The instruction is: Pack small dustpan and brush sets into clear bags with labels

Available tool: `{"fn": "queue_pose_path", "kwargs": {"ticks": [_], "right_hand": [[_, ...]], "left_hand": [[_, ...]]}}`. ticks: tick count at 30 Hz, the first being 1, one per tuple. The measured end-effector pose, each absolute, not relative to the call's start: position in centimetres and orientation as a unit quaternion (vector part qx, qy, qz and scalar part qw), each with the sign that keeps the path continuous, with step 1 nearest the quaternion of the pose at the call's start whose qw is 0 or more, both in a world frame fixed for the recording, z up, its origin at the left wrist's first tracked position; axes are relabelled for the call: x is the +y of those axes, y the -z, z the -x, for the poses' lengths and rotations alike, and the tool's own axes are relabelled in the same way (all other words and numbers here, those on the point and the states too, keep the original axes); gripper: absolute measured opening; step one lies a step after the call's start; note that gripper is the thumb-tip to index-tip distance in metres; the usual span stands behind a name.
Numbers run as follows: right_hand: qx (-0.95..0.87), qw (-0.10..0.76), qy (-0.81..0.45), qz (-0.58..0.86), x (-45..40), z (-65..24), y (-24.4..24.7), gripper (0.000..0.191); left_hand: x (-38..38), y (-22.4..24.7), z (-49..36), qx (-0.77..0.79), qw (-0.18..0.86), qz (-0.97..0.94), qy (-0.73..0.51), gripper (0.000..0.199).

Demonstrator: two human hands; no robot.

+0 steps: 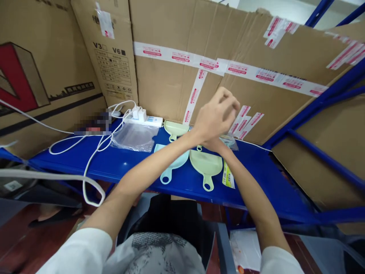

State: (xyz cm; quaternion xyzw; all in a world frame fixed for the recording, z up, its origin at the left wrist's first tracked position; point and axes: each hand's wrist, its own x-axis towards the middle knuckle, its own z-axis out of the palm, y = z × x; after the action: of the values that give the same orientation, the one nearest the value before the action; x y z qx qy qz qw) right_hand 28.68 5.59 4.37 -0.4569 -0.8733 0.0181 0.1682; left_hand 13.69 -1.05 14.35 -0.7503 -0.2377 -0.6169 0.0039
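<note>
My forearms cross above the blue table (251, 175). My left hand (218, 112) is raised in front of the cardboard, its fingers curled in and slightly blurred, with nothing visible in them. Behind the left wrist, my right hand (211, 144) is mostly hidden, so its fingers cannot be made out. Below them lie a light green dustpan (207, 163) and a light blue dustpan (178, 163), ring handles toward me. The left forearm covers part of the blue one. Another green dustpan (176, 128) lies farther back. A yellow-green packet (228, 177) is beside the right forearm.
Clear plastic bags (137, 137) lie at the back left, near a white power strip (154, 121) with plugs and loose white cables (99, 146). Taped cardboard (171, 87) walls the back. A blue metal frame (319, 106) slants along the right side.
</note>
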Motion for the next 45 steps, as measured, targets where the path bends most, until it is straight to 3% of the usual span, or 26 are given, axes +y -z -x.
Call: {"fn": "queue_pose_path", "kwargs": {"ticks": [3, 6, 13, 16, 26, 32, 35, 39, 42, 45], "right_hand": [[-0.870, 0.155, 0.003, 0.467, 5.6, -28.1, -3.9, 0.030], [-0.861, 0.151, 0.012, 0.486, 5.3, -28.4, -2.9, 0.023], [-0.846, 0.142, 0.013, 0.514, 4.8, -29.0, -1.4, 0.025], [-0.856, 0.144, -0.006, 0.496, 5.2, -29.1, -0.9, 0.014], [-0.802, 0.390, 0.046, 0.450, 5.5, -30.8, -2.2, 0.033], [-0.728, 0.517, 0.073, 0.445, 3.2, -31.4, -5.1, 0.042], [-0.693, 0.582, 0.018, 0.425, 1.9, -30.8, -5.9, 0.041], [-0.674, 0.624, -0.201, 0.341, 1.1, -29.1, -5.1, 0.042], [-0.654, 0.590, -0.366, 0.300, 0.9, -27.3, -3.8, 0.052], [-0.639, 0.560, -0.443, 0.286, 0.5, -26.1, -3.1, 0.056]], "left_hand": [[4.2, -14.0, -10.2, -0.256, 0.017, 0.718, 0.647, 0.014], [7.0, -10.7, -5.8, -0.315, 0.004, 0.691, 0.650, 0.010], [6.7, -2.5, 1.2, -0.388, 0.031, 0.691, 0.609, 0.013], [6.2, -1.0, 2.4, -0.402, 0.033, 0.681, 0.611, 0.012], [5.2, -0.5, 2.1, -0.395, 0.010, 0.689, 0.608, 0.013], [5.3, 0.3, 1.3, -0.366, -0.117, 0.695, 0.608, 0.017], [6.1, 0.9, 1.0, -0.330, -0.215, 0.691, 0.607, 0.054], [6.4, 0.8, 0.9, -0.292, -0.294, 0.659, 0.628, 0.106], [5.8, 0.1, 1.1, -0.269, -0.367, 0.614, 0.645, 0.110], [5.0, -0.5, 1.4, -0.281, -0.451, 0.569, 0.628, 0.082]]}}
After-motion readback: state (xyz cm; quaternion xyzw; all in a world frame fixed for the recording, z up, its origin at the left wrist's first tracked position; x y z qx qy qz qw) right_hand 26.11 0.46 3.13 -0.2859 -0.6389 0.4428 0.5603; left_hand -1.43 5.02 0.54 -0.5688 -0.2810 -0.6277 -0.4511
